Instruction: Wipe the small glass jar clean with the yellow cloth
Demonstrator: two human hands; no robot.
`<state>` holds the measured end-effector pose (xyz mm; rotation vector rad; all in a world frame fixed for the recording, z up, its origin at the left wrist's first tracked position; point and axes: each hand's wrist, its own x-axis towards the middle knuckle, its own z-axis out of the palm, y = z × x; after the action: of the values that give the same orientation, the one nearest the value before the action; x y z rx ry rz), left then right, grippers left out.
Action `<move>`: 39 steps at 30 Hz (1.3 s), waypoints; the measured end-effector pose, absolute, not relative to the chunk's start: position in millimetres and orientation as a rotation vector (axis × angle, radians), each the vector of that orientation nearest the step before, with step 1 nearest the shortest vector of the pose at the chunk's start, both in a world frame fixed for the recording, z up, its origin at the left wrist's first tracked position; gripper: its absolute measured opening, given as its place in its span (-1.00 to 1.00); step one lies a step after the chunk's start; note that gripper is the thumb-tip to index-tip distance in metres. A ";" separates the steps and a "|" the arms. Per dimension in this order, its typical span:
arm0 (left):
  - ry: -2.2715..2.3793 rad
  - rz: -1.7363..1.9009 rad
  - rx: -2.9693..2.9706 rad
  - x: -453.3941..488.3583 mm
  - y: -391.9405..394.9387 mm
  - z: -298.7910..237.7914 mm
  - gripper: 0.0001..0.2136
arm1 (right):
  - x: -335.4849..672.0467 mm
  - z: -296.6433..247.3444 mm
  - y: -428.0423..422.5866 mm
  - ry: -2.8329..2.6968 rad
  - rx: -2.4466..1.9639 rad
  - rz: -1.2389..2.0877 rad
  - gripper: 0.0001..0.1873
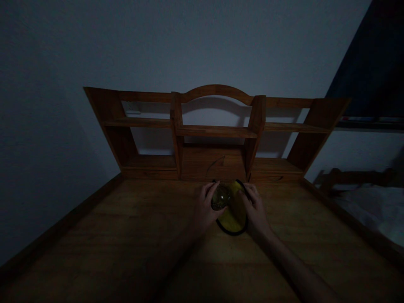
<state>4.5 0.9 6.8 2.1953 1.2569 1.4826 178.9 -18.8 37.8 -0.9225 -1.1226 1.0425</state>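
In the middle of the wooden desk, my left hand [206, 208] grips a small round clear glass [220, 198], thumb at its near side and fingers at its far side. Behind and under the glass hangs a yellow cloth [233, 216] with a black edge. The cloth's right side is in my right hand [255, 204], with the thumb over its face and the fingers behind it. Glass and cloth are close together, but whether they touch is hard to tell in the dim light.
A wooden desk [126, 235] spreads below my arms. At its back stands a wooden shelf unit [217, 131] with open compartments and low drawers, against a pale wall [195, 46]. A dark window [372, 71] is at the upper right, above a wooden frame [360, 176] and pale bedding [375, 210].
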 end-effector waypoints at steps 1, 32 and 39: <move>1.268 1.479 2.203 4.7 1.0 6.6 -0.23 | 179.4 36.6 -19.9 -1.305 -0.960 0.860 -0.75; 1.383 1.416 2.453 2.8 2.0 2.3 -0.24 | 170.8 29.7 -31.8 -2.290 -1.555 0.068 -0.38; 1.389 1.416 2.459 2.0 0.4 6.1 -0.25 | 168.2 19.0 -30.2 -2.214 -1.481 0.243 -0.30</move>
<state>2.0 0.4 6.1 2.4586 1.3894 1.4159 168.2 -30.2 19.0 -1.4812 -2.2144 0.2433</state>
